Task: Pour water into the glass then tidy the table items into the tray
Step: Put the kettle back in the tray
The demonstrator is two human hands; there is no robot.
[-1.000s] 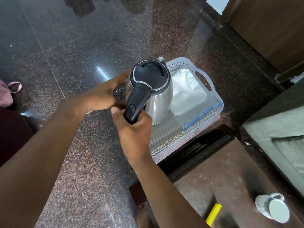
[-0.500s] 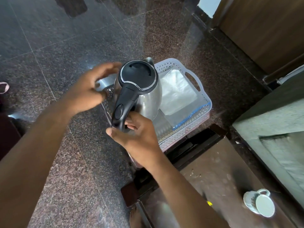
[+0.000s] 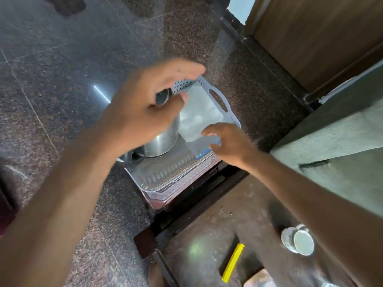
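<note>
A steel kettle (image 3: 163,139) with a black handle stands in the left part of the white perforated tray (image 3: 220,98). My left hand (image 3: 149,104) hovers over the kettle's top with fingers spread, blurred, and hides most of it. Over the tray's near right side is my right hand (image 3: 230,141), open, with nothing in it. A white folded sheet with a blue edge (image 3: 199,114) lies in the tray's right half. No glass shows in this view.
The tray rests on a low maroon stand (image 3: 157,200) over the dark granite floor (image 3: 62,69). A brown table (image 3: 217,222) at lower right bears a white cup (image 3: 298,240) and a yellow stick-like item (image 3: 233,263). A grey cushion (image 3: 342,141) lies to the right.
My right hand has let go of the kettle's handle and moved right over the tray. My left hand has come off the kettle's side and spread above it. The kettle now stands in the tray.
</note>
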